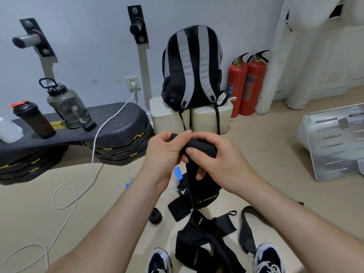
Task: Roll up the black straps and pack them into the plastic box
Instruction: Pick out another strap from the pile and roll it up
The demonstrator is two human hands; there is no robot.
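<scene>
Rolling step under way: left hand (pixel 163 152) and right hand (pixel 220 160), fingers curled, pinch the half-wound black strap roll (pixel 199 146) above the clear plastic box (pixel 174 183) on the floor (pixel 271 166); next, likely, winding in the hanging tail (pixel 192 180) tightly.

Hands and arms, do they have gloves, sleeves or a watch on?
No. The left hand and the right hand are bare: no gloves, no rings that show. The left forearm and right forearm are bare too, with no sleeve in view and no watch or band on either wrist. Nails look short and unpainted.
</scene>
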